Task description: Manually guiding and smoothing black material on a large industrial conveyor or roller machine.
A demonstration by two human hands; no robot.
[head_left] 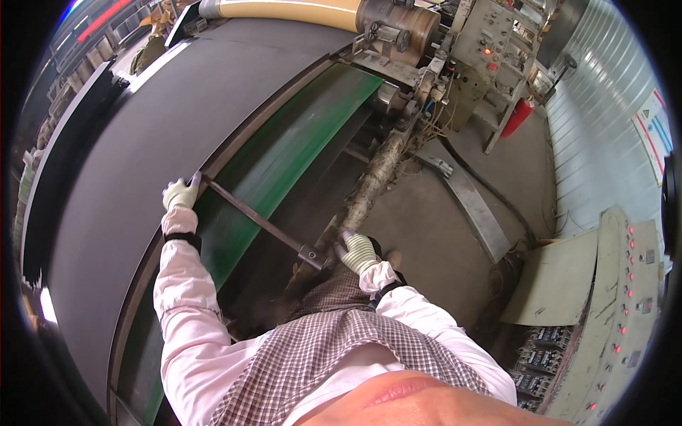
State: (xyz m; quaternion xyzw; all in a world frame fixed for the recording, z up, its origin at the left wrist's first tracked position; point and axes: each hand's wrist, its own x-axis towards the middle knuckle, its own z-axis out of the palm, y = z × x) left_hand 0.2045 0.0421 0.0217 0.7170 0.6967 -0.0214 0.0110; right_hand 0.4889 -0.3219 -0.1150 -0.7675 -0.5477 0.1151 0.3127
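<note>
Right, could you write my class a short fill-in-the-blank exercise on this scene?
1. The left hand and the right hand both wear ___.
2. The long strip crossed by the metal bar is coloured ___.
3. The lit lamps on the control panel glow ___.

Missing words: gloves; green; red.

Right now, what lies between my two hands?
In the head view, a dark bar over a green strip lies between your left hand and right hand.

Underside of right hand out of sight, green belt cropped below
</note>
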